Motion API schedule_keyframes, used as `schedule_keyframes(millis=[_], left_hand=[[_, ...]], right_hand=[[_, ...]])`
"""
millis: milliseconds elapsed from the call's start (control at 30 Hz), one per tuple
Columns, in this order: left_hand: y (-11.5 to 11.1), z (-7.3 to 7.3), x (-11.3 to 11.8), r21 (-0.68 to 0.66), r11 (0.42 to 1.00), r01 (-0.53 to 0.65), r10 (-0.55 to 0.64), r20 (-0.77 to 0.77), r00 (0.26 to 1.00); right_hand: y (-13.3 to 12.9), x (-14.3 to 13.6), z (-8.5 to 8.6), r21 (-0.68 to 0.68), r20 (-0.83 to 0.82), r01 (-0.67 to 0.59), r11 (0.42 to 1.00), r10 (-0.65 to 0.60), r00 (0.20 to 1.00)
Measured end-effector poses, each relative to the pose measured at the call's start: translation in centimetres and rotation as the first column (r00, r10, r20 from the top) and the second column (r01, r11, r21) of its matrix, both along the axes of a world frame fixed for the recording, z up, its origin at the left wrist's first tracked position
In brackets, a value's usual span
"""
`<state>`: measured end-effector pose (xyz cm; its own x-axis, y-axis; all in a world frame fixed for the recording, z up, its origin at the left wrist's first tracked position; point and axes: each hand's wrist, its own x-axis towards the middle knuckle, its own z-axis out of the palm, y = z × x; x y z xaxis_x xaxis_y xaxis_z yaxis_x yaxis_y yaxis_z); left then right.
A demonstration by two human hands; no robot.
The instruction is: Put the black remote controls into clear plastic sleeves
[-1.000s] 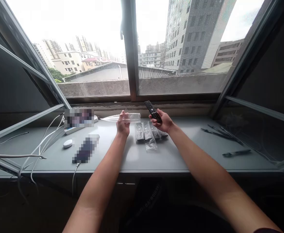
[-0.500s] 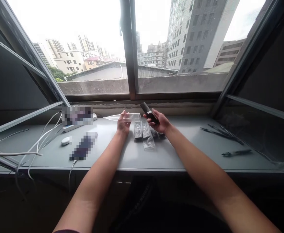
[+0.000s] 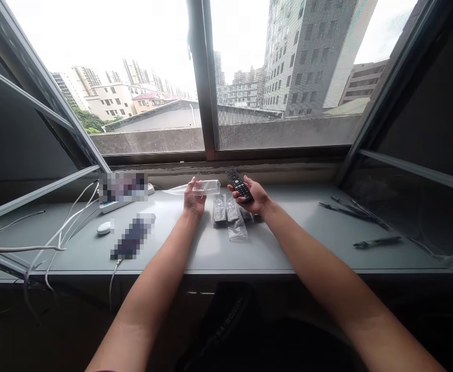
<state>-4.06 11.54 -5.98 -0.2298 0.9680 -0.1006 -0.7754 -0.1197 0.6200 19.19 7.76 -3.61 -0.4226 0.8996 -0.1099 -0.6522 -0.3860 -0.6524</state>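
Smooth desk (image 3: 214, 253), clear plastic sleeve (image 3: 211, 187), oblong remote (image 3: 237, 184)

One bare remote (image 3: 238, 183), one sleeve (image 3: 211, 187) and at least three bagged remotes (image 3: 232, 209) show.

Looks like an indoor work spot in a built-up city, perhaps an office or a small workshop, hard to say which. Suggested by a plain grey counter (image 3: 265, 256) under a wide two-pane window (image 3: 206, 98), silvery metal framing (image 3: 61, 105) at both sides, a white power strip (image 3: 151, 190) with trailing cables (image 3: 17, 249), a pen (image 3: 377, 242) and bagged remote controls (image 3: 219, 210). Looks out over a concrete parapet (image 3: 152, 141) and low roofs (image 3: 162, 118) toward a grey tower block (image 3: 299, 67).
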Motion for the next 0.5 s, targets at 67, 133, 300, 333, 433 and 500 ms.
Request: schedule_keyframes(millis=[67, 133, 300, 333, 433, 500], left_hand=[[0.06, 0.03, -0.06, -0.004, 1.000, -0.002, 0.002, 0.001, 1.000], [0.02, 0.08, -0.08, -0.005, 1.000, -0.005, 0.005, 0.004, 1.000], [-0.01, 0.06, -0.08, 0.001, 1.000, -0.014, 0.014, 0.022, 1.000], [0.05, 0.02, -0.10, 0.004, 1.000, -0.012, 0.012, 0.025, 1.000], [0.23, -0.05, -0.22, 0.013, 1.000, -0.002, 0.002, 0.031, 1.000], [0.24, 0.02, -0.31, 0.009, 1.000, -0.002, 0.001, 0.037, 0.999]], right_hand=[[0.11, 0.18, -0.19, 0.017, -0.019, -0.043, 0.999, 0.043, 0.999], [-0.01, 0.24, -0.21, 0.038, -0.021, -0.072, 0.997, 0.073, 0.997], [-0.61, -0.41, 0.11, 0.029, 0.056, 0.032, 0.999, -0.033, 0.998], [-0.64, -0.53, 0.12, 0.017, 0.072, 0.042, 0.999, -0.043, 0.996], [-0.52, -0.58, 0.00, -0.009, 0.071, 0.012, 1.000, -0.012, 0.997], [-0.42, -0.38, -0.10, -0.007, 0.039, -0.034, 0.999, 0.035, 0.999]])
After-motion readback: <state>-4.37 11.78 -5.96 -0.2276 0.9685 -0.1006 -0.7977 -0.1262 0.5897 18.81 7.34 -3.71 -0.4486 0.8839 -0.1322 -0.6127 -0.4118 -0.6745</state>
